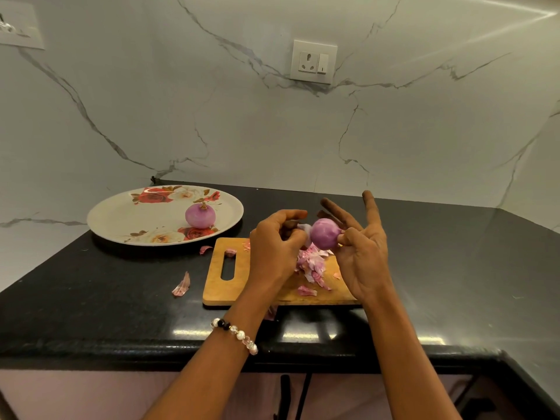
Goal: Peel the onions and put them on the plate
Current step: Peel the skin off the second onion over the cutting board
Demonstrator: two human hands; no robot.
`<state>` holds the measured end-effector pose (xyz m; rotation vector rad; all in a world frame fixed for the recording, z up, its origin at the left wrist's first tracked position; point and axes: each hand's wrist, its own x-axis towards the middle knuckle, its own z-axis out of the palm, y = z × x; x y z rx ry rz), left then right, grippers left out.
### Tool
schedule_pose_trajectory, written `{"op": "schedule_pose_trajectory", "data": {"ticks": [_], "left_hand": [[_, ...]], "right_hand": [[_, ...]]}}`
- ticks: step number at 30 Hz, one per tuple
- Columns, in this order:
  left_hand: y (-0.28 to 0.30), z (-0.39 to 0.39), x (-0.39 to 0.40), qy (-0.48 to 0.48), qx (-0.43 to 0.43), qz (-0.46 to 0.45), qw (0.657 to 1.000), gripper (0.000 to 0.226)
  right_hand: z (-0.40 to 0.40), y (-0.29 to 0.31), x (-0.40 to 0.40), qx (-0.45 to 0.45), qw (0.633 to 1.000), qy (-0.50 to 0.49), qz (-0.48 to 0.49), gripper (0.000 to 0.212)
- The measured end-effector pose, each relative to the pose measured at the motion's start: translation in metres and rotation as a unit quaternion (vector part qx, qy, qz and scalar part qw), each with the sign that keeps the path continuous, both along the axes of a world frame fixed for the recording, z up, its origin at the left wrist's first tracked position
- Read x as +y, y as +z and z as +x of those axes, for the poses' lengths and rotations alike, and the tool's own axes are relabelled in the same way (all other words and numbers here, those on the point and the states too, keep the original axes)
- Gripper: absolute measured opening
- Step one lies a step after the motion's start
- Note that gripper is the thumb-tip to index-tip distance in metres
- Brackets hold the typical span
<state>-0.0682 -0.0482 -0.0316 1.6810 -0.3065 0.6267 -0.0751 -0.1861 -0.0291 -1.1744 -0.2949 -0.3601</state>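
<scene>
The black stone countertop [424, 268] carries all work items, set against a white marble-veined wall with a socket plate [313, 61]. The floral plate [121, 219] lies at the left rear of the countertop and holds one peeled red onion [200, 216], resting near its right rim. The wooden cutting board [218, 286] lies just right of the plate, apart from it, with its handle slot toward the left. A pile of onion skins [312, 265] lies on the board; loose skin scraps lie on the countertop, one [181, 287] left of the board. The second red onion [325, 234] is held in the air above the board, between both hands. The right hand [363, 256] pinches the onion's right end between thumb and a fingertip, with the remaining fingers extended straight upward. The left hand [277, 247] is curled at the onion's left side and appears to pinch a pale strip of skin there; the contact is partly hidden. Judged step: final peeling of the second onion, whose surface appears mostly smooth and bare. Next move, as judged: detach the remaining skin, drop it onto the pile, then carry the onion left and set it on the plate beside the first, releasing gently so it does not roll.
</scene>
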Motion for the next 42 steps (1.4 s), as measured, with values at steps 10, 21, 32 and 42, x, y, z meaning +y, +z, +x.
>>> {"op": "schedule_pose_trajectory", "data": {"ticks": [10, 21, 32, 42], "left_hand": [[-0.002, 0.004, 0.002, -0.04, 0.053, -0.084, 0.994, 0.028], [-0.004, 0.001, -0.002, -0.019, -0.016, 0.053, 0.998, 0.034], [-0.003, 0.005, 0.002, -0.043, 0.049, -0.039, 0.997, 0.02], [-0.003, 0.005, 0.002, -0.035, 0.025, -0.064, 0.997, 0.012]], "right_hand": [[0.0, 0.003, 0.006, 0.109, 0.993, 0.02, 0.042, 0.077], [-0.005, 0.006, 0.008, 0.086, 0.996, -0.016, 0.017, 0.082], [-0.009, 0.009, 0.009, 0.09, 0.995, 0.013, 0.037, 0.088], [-0.006, 0.01, 0.003, 0.123, 0.974, 0.018, 0.188, 0.05]]}}
